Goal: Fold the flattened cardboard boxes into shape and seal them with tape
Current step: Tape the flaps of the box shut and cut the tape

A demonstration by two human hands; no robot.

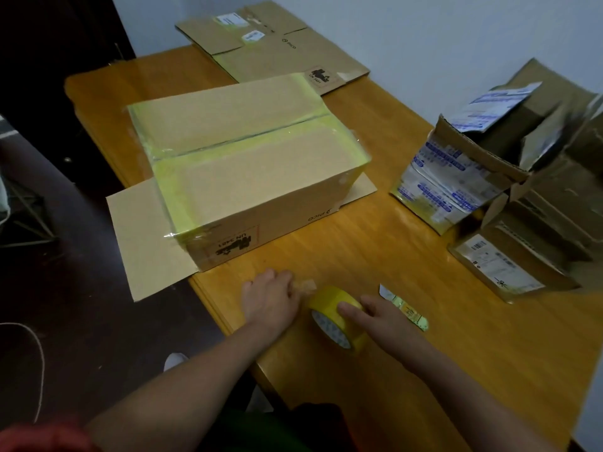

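The roll of yellow tape stands on edge near the desk's near edge, between the two hands, its open core facing the person. The right hand grips it from the right, thumb laid across the yellow outer band and the other fingers curled over the far side. The left hand sits just left of the roll, knuckles up and fingers curled, pinching the loose tape end, a short pale tab that runs from the top of the roll to the fingertips. Both forearms reach in from the near edge and converge on the roll, with the wrists low over the wood.

Beyond the hands, toward the desk's left edge, lies the folded box, its top seam and edges covered in yellow tape and its lower flaps splayed flat, one overhanging the left edge. A flattened box lies at the far edge. A pile of used boxes fills the right side. A small yellow strip lies just right of the right hand.
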